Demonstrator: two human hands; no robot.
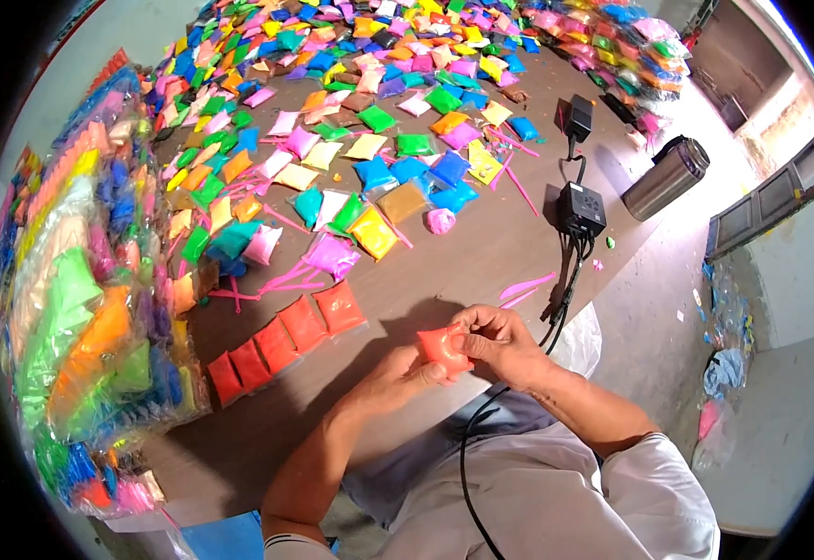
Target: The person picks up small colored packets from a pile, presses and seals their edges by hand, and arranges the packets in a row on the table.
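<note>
Near the table's front edge, a small plump coral-red packet is between my two hands. My left hand grips its left and lower side, the thumb along the bottom. The fingers and thumb of my right hand pinch its right edge. To the left of my hands lies a slanting row of several red packets, side by side on the brown table. Pink plastic sticks lie just beyond my right hand. What the packet holds is hard to make out.
Many colourful packets cover the far table. Clear bags of packets are piled at the left, more bags at the far right. A black power adapter with cables and a steel flask stand right. A black cable crosses my lap.
</note>
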